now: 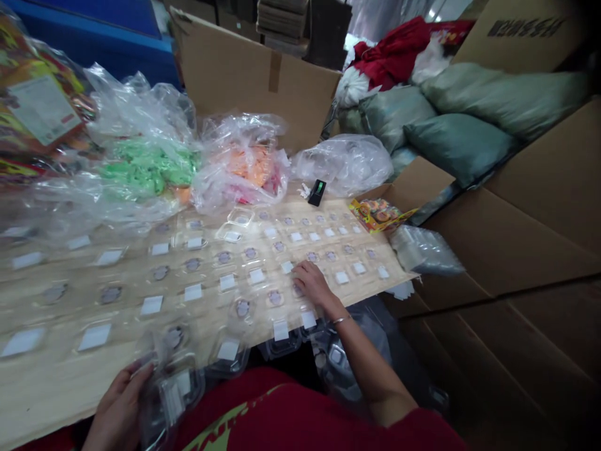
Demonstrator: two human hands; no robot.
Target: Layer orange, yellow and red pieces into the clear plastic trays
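The left hand (121, 394) grips clear plastic trays (162, 416) by the near edge of the table (28, 401) — the right hand (312, 285) sits beside a white card (287, 267), pinching or not, I can't tell.

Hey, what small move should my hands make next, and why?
Probably lay the clear plastic packaging in the left hand onto the bare near-left strip of table: similar packs lie in rows beyond it, while the right hand reaches among them.

The pale tabletop (32, 394) carries rows of clear plastic packs (243, 307) and filmy bags (345, 164).
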